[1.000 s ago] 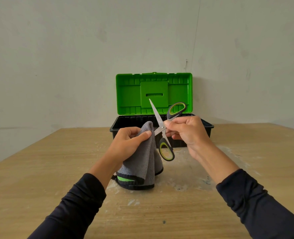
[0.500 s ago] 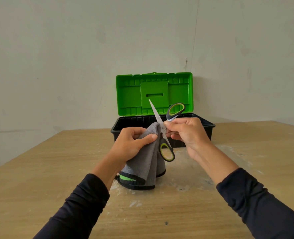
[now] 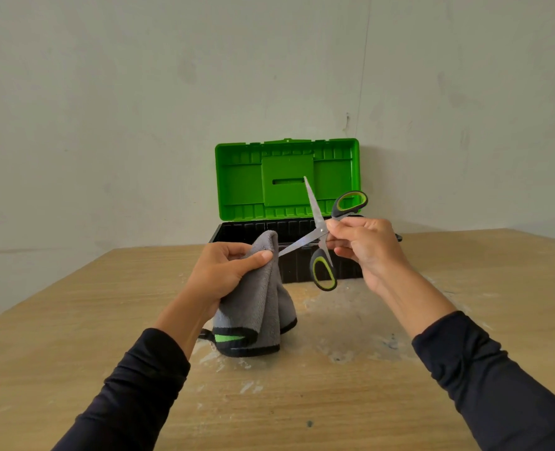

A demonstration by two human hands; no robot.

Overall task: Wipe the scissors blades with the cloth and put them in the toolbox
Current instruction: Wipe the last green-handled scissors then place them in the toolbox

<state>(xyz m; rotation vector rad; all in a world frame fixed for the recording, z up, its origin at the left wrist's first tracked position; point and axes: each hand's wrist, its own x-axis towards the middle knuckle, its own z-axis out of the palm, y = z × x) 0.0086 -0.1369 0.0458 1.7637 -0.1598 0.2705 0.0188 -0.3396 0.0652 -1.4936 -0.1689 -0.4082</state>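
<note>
Above table, right hand pinching scissors

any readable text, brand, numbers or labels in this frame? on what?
None readable.
Toolbox: the open green lid shows only moulded ribs and a slot, no lettering.
Scissors: no mark legible on the blades or handles.
Cloth: a green patch on its black hem, with no words visible.

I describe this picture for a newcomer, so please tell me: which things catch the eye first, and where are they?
The bright green lid of the open toolbox stands upright at the back of the table. In front, the right hand holds the open scissors, one blade tip reaching the grey cloth gripped by the left hand.
</note>
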